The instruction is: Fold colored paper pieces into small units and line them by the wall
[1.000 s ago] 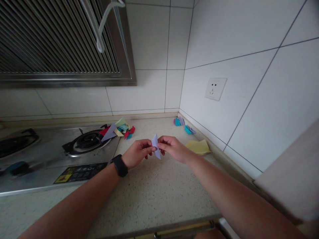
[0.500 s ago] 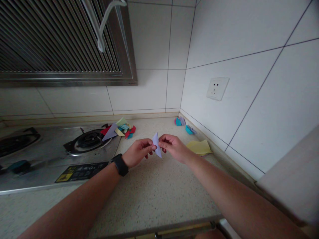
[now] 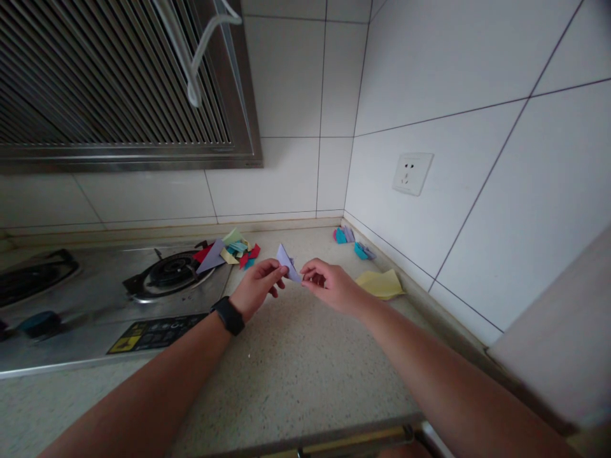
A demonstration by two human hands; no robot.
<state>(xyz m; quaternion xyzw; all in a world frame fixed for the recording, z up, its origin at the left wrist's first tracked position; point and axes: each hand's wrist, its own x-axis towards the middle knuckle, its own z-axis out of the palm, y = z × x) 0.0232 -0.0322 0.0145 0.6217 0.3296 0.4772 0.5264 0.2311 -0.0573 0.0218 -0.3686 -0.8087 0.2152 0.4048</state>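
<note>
A small piece of folded lavender paper [image 3: 287, 262] with pointed ends is held above the speckled counter. My left hand [image 3: 258, 284], a black watch on its wrist, pinches the paper's left side between thumb and fingers. Closed at the paper's lower right tip, my right hand [image 3: 329, 284] has thumb and fingertips on that corner; the exact contact is hard to make out. Just right of this hand lies a yellow paper sheet [image 3: 382, 284], partly behind the wrist.
Colourful folded papers [image 3: 233, 247] are heaped at the edge of the gas stove [image 3: 172, 270]. Small blue and purple folded pieces [image 3: 363, 250] lie near the back corner. A range hood [image 3: 191, 156] hangs above left, and a tiled wall with a socket [image 3: 413, 173] stands right.
The folded paper has turned and tilted, its top point now leaning left and its lower tip pointing right. My right hand has shifted from its side to that tip.
</note>
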